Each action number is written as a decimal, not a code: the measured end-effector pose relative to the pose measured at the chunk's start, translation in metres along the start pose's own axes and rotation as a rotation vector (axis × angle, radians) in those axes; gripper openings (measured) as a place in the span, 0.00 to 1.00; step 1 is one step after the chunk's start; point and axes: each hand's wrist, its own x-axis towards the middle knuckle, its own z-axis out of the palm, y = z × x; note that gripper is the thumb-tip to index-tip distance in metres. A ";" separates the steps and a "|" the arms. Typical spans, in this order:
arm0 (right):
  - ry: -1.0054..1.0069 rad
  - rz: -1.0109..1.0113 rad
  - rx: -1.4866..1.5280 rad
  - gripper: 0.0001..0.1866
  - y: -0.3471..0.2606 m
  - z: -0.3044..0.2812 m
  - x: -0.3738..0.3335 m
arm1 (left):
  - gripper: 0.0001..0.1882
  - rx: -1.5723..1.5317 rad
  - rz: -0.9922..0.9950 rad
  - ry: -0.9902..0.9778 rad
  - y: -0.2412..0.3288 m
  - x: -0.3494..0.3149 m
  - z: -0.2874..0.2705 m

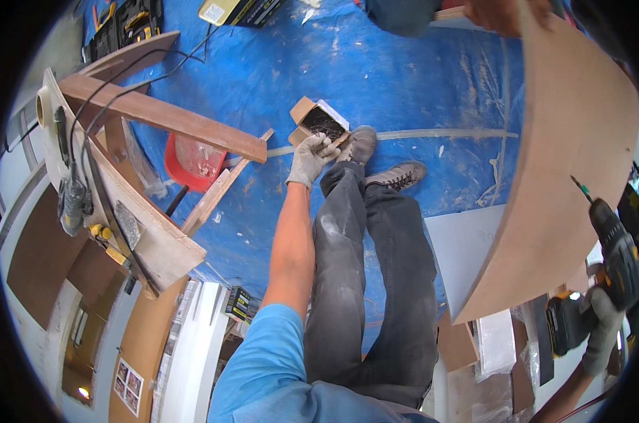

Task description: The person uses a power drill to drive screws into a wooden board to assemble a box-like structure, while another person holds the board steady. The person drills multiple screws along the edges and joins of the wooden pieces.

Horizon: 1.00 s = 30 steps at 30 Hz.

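My left hand (311, 158), in a pale work glove, is at the near edge of an open cardboard box (304, 109) on the floor. Dark, thin screws or nails (323, 125) fill the box. Its fingers are curled together; whatever they may hold is too small to make out. Out at the far right, my gloved right hand (603, 314) grips the handle of a cordless drill (619, 250). The drill's bit (581, 186) points up and left, in front of a large curved wooden panel (555, 155).
Another person's hand (499, 15) rests on the panel's top end. Blue sheeting (397, 77) covers the floor. To the left lie a wooden plank (164, 116), a red dustpan (196, 163) and a bench (143, 233) with a corded power tool (72, 201). A toolbox (125, 28) is far left.
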 end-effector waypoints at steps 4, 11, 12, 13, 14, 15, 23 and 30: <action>-0.054 -0.023 0.093 0.30 -0.014 0.018 0.014 | 0.07 0.017 -0.051 -0.191 0.026 -0.068 0.023; 0.219 -0.352 -0.005 0.16 -0.011 0.033 -0.012 | 0.09 0.299 -0.200 -0.077 0.043 -0.207 0.139; 0.175 -0.312 -0.093 0.24 -0.019 0.050 -0.018 | 0.06 0.344 -0.172 -0.040 0.069 -0.221 0.135; 0.187 -0.299 -0.023 0.25 -0.022 0.051 -0.034 | 0.05 0.419 -0.177 -0.032 0.078 -0.229 0.152; 0.192 -0.288 0.038 0.26 -0.023 0.052 -0.057 | 0.09 0.485 -0.184 -0.017 0.091 -0.245 0.167; 0.182 -0.232 0.000 0.26 0.001 0.061 -0.076 | 0.14 0.552 -0.203 -0.009 0.096 -0.259 0.180; -0.017 0.119 0.156 0.28 0.103 0.148 -0.273 | 0.23 1.035 -0.099 -0.067 0.206 -0.285 0.259; 0.236 1.024 0.491 0.16 0.280 0.285 -0.448 | 0.19 1.393 -0.356 -0.280 0.127 -0.308 0.332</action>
